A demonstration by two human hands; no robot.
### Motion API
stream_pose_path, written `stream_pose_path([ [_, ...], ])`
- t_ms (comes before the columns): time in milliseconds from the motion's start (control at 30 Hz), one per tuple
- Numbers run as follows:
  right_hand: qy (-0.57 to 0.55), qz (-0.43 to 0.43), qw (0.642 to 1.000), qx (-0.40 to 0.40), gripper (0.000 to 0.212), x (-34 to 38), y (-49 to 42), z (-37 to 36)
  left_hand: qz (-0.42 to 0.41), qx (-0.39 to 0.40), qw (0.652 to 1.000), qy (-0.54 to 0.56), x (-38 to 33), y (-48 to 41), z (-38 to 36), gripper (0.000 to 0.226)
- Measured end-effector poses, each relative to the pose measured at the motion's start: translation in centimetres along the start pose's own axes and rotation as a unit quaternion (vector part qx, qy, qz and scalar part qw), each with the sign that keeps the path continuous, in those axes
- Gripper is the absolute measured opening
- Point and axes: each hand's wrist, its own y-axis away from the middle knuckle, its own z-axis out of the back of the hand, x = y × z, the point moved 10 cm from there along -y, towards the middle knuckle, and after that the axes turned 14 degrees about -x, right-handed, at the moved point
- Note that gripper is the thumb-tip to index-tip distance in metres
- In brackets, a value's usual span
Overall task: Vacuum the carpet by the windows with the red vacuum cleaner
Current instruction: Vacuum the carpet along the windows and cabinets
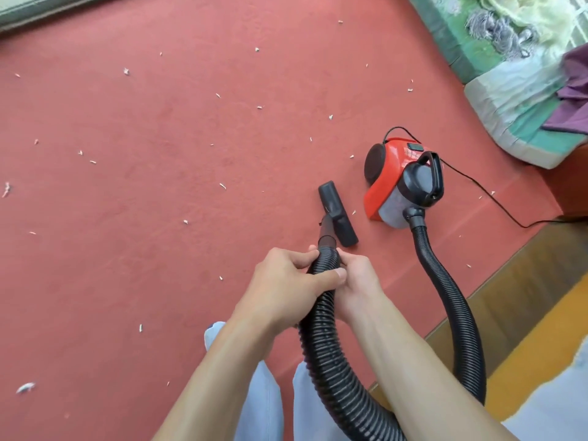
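Black hose [318, 345] in left grip [286, 280], right grip [358, 280], red vacuum [393, 167] beyond

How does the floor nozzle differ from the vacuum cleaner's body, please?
The floor nozzle is all black, flat and oblong; the vacuum body is red and black, bulky and rounded. The nozzle is smaller than the body. The nozzle lies just beyond the left hand and right hand gripping the hose; the body sits farther right. Both rest on the carpet, joined by that hose.

Bare left hand [286, 280], right hand [362, 286]; pale blue trousers [262, 404], perhaps jeans.
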Motion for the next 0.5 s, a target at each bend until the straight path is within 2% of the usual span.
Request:
stream_pose_path([
  [267, -0.02, 0.039, 0.997, -0.061, 0.035, 2.0, -3.0, 1.7, 0.027, 0.037, 0.999, -0.029, 1.8, -2.1, -3.4, 0.055],
  [400, -0.001, 0.025, 0.998, -0.054, 0.039, 0.6, -2.8, 3.8, 0.06, 0.062, 0.996, 0.011, 2.9, 0.0, -3.8, 0.029],
  [500, 0.015, 0.001, 0.999, -0.048, 0.04, -0.8, -1.8, 5.1, 0.066, 0.075, 0.995, 0.011, 3.5, 1.7, -3.9, 0.024],
])
